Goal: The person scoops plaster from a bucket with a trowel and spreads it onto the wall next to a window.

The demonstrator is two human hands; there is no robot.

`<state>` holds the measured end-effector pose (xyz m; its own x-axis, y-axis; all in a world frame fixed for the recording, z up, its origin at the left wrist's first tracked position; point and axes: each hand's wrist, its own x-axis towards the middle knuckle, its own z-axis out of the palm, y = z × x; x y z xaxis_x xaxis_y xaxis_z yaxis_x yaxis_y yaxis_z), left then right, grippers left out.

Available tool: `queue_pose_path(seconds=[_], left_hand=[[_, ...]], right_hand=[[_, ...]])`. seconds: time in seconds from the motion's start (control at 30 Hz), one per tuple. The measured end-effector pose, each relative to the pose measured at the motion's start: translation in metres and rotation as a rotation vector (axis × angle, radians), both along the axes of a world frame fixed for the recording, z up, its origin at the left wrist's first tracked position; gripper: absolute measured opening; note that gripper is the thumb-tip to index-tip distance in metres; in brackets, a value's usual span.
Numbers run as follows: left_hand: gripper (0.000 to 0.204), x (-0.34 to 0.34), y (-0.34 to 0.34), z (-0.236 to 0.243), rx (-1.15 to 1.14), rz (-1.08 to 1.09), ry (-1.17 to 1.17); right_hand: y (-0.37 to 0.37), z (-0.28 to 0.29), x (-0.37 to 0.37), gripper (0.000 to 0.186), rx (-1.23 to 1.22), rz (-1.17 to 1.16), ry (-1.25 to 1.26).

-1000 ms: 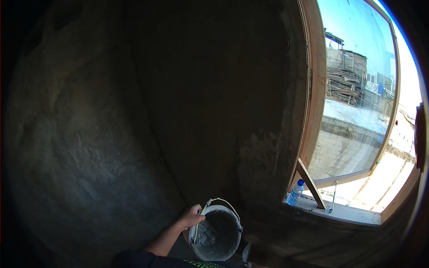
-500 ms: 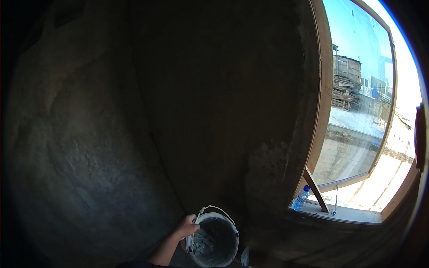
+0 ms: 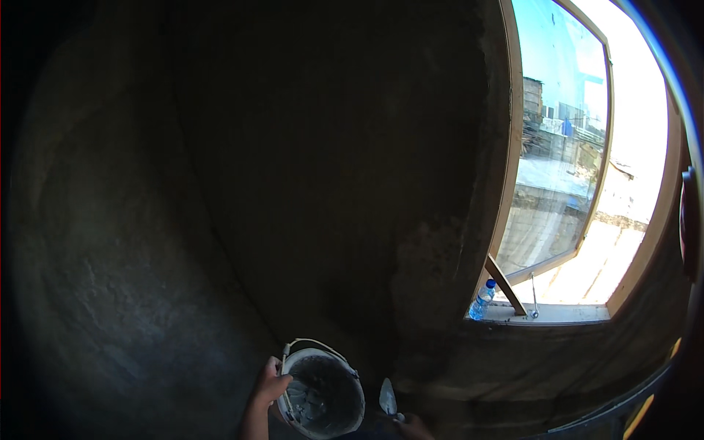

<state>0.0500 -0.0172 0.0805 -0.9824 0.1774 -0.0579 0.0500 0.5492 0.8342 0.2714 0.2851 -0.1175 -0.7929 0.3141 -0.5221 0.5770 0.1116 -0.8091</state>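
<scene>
While L hand (image 3: 273, 383) has fingers closed on bucket (image 3: 342, 389) side, low ctr, & R hand (image 3: 415, 427) grips trowel (image 3: 388, 397) nr it, bottle (image 3: 482, 302) stands on sill (image 3: 563, 314) w/ slanted strip (image 3: 507, 286) beside.

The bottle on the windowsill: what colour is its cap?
The bottle cap is blue, seen best in the head view.

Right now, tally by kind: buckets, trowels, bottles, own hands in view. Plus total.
Bucket: 1, gripped by the left hand
Trowel: 1, held in the right hand
Bottle: 1, on the windowsill
Hands: 2, left hand and right hand
Total: 5
</scene>
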Motion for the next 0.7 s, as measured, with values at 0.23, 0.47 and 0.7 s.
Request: queue_pose_path(seconds=[0.23,0.47,0.7], left_hand=[[0.031,-0.052,-0.020,-0.089,0.021,0.060,-0.006],[0.030,-0.059,-0.029,-0.143,0.099,0.158,-0.021],[0.031,-0.054,-0.039,-0.164,0.052,0.242,0.040]], right_hand=[[0.015,-0.046,-0.056,0.035,0.049,-0.174,0.200],[0.055,-0.070,-0.103,0.041,0.050,-0.216,0.392],[0.028,-0.074,-0.119,0.043,-0.080,-0.106,0.190]])
